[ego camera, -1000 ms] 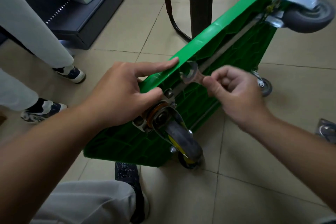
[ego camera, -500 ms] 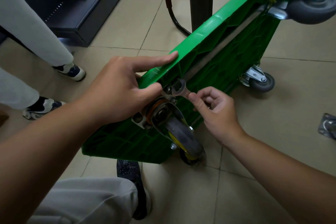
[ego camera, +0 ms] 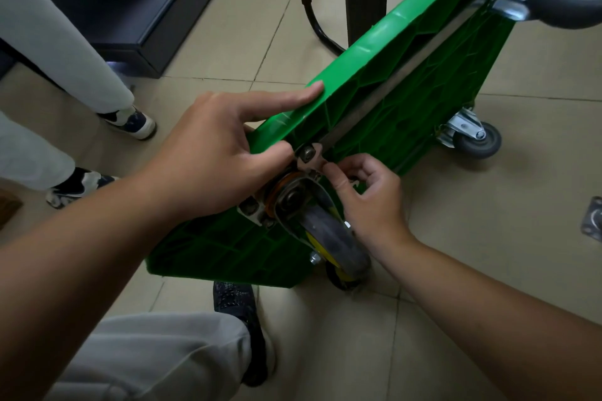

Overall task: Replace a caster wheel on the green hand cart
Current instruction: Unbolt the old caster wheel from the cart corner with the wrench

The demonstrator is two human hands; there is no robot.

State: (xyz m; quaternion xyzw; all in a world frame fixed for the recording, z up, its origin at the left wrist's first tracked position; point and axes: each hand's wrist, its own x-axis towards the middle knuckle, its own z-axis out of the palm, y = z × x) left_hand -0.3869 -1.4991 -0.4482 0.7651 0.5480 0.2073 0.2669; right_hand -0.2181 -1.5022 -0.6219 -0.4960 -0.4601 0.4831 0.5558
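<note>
— On the tiled floor (ego camera: 228,42), what is going on?

— A person is propping the green hand cart (ego camera: 407,81) up on its long edge, ribbed underside turned toward them, and is working at the near caster wheel (ego camera: 332,238), which is sitting low at the near corner, between the two forearms.

— What are the hands doing?

— The left hand (ego camera: 211,153) is clamping the cart's upper rim, forefinger lying straight along the edge, thumb pressing the underside just beside a nut (ego camera: 307,152). The right hand (ego camera: 371,198) is pinching a small open-ended wrench (ego camera: 311,163) between thumb and curled fingers, and the wrench's head is sitting around that nut, just above the wheel's swivel.

— Which way is the tool lying?

— Its shaft is running from the nut down and to the right, straight into the right hand, so most of the handle is hiding among the fingers. That hand is the one driving; the left is only steadying. Any turn, I am judging, is going to be sweeping through the tight gap between the wheel fork and the green ribs, so short strokes are looking likely.

— Anything else showing?

— Another caster (ego camera: 479,138) is hanging farther along the deck, and a loose metal plate (ego camera: 593,220) is lying well apart at the right.
</note>
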